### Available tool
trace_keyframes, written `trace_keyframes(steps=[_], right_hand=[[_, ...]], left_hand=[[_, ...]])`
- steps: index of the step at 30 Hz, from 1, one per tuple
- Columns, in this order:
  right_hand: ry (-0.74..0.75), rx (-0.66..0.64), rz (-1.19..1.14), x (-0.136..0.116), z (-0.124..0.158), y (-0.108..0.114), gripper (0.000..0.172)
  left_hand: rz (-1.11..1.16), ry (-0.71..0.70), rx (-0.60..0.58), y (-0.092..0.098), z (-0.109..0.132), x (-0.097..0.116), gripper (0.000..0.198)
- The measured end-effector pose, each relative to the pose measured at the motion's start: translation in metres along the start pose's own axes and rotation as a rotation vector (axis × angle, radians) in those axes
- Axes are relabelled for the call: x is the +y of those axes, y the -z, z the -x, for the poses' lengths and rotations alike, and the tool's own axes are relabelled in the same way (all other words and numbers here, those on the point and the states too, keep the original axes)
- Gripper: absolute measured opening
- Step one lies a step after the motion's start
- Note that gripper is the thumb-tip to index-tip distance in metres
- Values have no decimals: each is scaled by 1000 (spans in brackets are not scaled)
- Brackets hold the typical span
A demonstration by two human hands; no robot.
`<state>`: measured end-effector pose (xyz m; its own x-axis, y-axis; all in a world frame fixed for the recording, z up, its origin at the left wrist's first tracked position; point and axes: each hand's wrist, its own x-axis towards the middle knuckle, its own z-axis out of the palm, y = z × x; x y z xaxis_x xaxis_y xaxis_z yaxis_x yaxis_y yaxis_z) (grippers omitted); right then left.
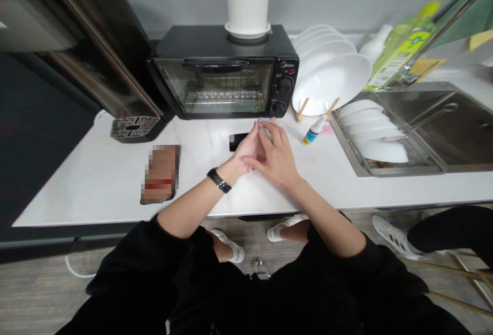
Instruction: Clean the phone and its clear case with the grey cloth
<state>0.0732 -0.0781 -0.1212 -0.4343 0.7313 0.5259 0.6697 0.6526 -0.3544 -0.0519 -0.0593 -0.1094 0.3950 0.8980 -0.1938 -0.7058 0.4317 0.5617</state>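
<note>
My left hand and my right hand meet above the white counter in front of the toaster oven. Fingers of both hands close around something small and greyish at the fingertips; its kind cannot be made out. My right hand's fingers cover much of it, and its thumb reaches across to the left palm. Partly behind my left hand lies a flat black object. To the right stands a small white bottle with a blue and yellow label, apart from both hands.
A black toaster oven carries a white pot. White plates lean in a wooden rack beside it. Bowls rest by the sink. A blurred-out flat device lies left, near a drinks machine. Another person's shoe shows lower right.
</note>
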Motion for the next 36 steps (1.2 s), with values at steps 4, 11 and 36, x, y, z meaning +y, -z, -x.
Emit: trace_keyframes(steps=[4, 11, 36], right_hand=[[40, -52, 2, -5, 10, 2, 98], [146, -151, -36, -27, 64, 8, 85], [-51, -8, 30, -15, 3, -2, 106]], left_hand=[[-49, -17, 3, 5, 2, 3, 60], [-178, -120, 13, 9, 9, 16, 67], [94, -130, 20, -3, -3, -13, 55]])
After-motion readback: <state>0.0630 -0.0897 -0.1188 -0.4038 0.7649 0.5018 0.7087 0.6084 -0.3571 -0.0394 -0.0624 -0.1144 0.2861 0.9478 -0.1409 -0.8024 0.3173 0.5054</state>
